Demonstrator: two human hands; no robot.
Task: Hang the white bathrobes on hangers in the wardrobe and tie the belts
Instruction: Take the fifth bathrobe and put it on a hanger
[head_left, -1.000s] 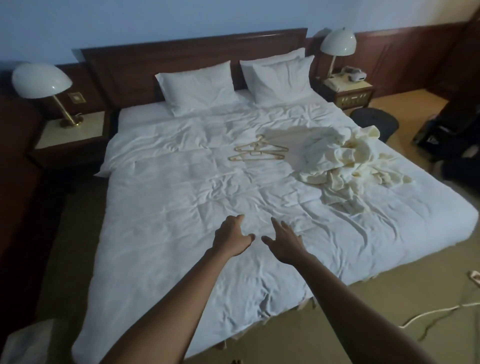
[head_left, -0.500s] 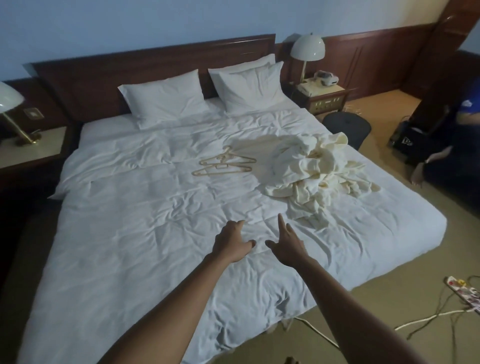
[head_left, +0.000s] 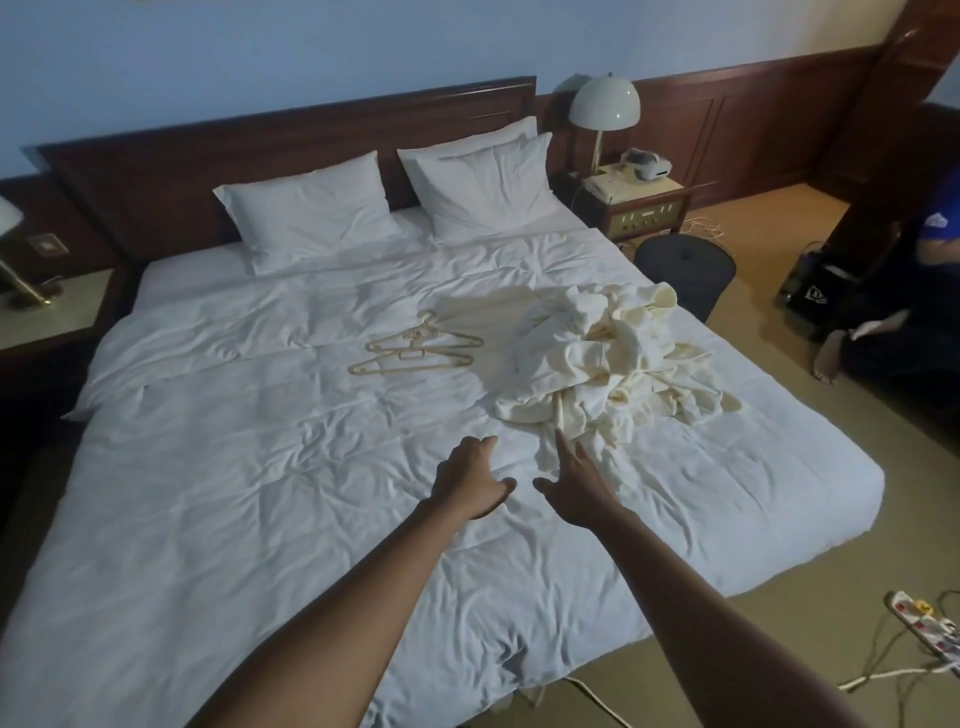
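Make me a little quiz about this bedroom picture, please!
1. True or false: the hangers are already holding the bathrobes.
2. Which lies nearer the right hand? A) the hangers B) the bathrobes C) the pillows
3. Fill in: the left hand is holding ____.

Key: 1 false, they lie bare on the bed, beside the heap. 2 B. 3 nothing, its fingers are open.
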